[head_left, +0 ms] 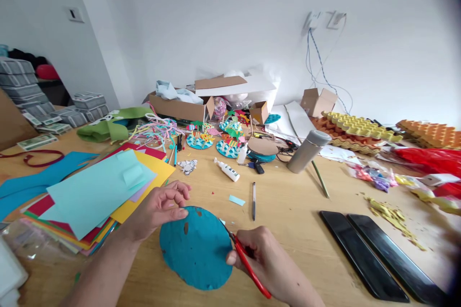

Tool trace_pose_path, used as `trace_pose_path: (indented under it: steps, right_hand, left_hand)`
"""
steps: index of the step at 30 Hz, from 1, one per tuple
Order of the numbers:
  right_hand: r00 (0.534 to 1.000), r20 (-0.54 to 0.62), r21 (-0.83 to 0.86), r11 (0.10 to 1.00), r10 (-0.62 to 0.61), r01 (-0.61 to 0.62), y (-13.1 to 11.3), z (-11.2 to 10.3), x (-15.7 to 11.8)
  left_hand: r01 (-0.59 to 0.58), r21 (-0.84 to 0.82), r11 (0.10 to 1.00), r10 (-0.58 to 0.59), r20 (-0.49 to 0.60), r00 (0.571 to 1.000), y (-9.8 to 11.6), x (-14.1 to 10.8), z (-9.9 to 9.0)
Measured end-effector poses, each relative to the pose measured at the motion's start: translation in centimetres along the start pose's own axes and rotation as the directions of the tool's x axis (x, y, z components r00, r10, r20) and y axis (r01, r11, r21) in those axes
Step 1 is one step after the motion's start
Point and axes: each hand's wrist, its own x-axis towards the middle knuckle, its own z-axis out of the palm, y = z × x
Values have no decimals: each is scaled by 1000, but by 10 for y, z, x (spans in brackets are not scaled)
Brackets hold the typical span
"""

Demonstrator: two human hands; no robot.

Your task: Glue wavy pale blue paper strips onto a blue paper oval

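A round blue disc, seemingly card or cardboard, has a few bare brown patches and a slightly rough rim. At its upper left edge my left hand pinches it, thumb on top and the other fingers curled. My right hand grips red-handled scissors, whose blades lie at the disc's right edge. The right thumb also touches the disc there. Whether the blades are closed on the rim I cannot tell. Beyond the disc are a small light-blue paper strip and a pen.
Coloured paper sheets are piled at left. Ahead are a white glue bottle, decorated blue discs and a grey flask. Two black phones lie at right, near yellow scraps. Egg trays stand behind.
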Motion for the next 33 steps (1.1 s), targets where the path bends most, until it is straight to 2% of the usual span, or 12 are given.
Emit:
trace_pose_path:
  steps: [3,5,6,8,11,14,16,18,20,25,29,33]
  right_hand:
    - [996,-91,25,1000,-7,10,1,-1,1]
    - [980,-198,57,998,6,6,4,-3,3]
    - [967,-254,66,998,22,-6,6,-4,3]
    - [940,-337,50,998,62,-48,11,-7,4]
    - [918,-385,-39,992,96,-120,18,-13,4]
    - [921,-371,-143,973,118,-182,24,-19,5]
    - [922,-353,-236,938,159,-253,28,-23,6]
    - [914,-325,-348,868,242,-354,34,-29,4]
    - [889,-292,-455,766,353,-454,42,-36,1]
    - [758,-278,-614,497,590,-613,64,-53,-15]
    - [694,-307,-619,418,651,-665,76,-60,-23]
    - [679,-313,-600,416,664,-683,84,-61,-24]
  left_hand:
    - [20,-20,1000,-21,-41,999,2,0,-2]
    - [35,-70,997,-46,-157,987,4,0,-7]
    - [34,-111,993,-61,-245,968,4,0,-9]
    - [2,-205,979,-91,-428,899,5,1,-15]
    - [-71,-282,957,-114,-588,800,5,3,-18]
    - [-148,-213,966,-35,-673,739,3,6,-12]
    - [-195,-52,979,102,-706,701,2,7,-7]
    - [-212,166,963,267,-689,674,0,6,-3]
    - [-220,370,903,417,-621,664,-3,4,2]
    - [-286,723,629,677,-328,659,-5,2,17]
    - [-345,841,417,744,-97,661,-8,3,35]
    - [-381,850,364,716,6,698,-16,2,48]
